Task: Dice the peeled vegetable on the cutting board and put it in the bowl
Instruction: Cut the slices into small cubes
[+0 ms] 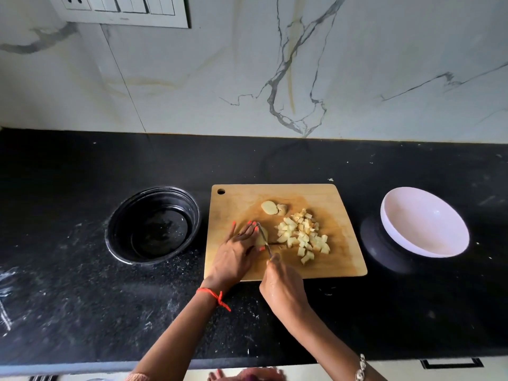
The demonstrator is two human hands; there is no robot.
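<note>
Fingers (248, 229) of the left hand (236, 248), nearly straight and close together, the little one splayed, press a peeled vegetable piece (263, 234) onto the board (343, 259), near its middle. The right hand (283, 287), at the board's near edge, curls round the handle of a knife (264, 240); the blade sits against the piece just beside the left fingertips. A heap of dice (302, 237) lies on the board right of the blade, and two uncut chunks (270, 207) wait toward its far edge. Dicing looks well past halfway, with the held piece and the chunks left to cut. Nothing is moved yet: the white bowl (423, 224), right of the board, shows nothing inside. A black bowl (122, 229) stands left of the board. All rest on a dark speckled surface (82, 298) below a veined marble wall (192, 78) with a switch panel (123, 9).
</note>
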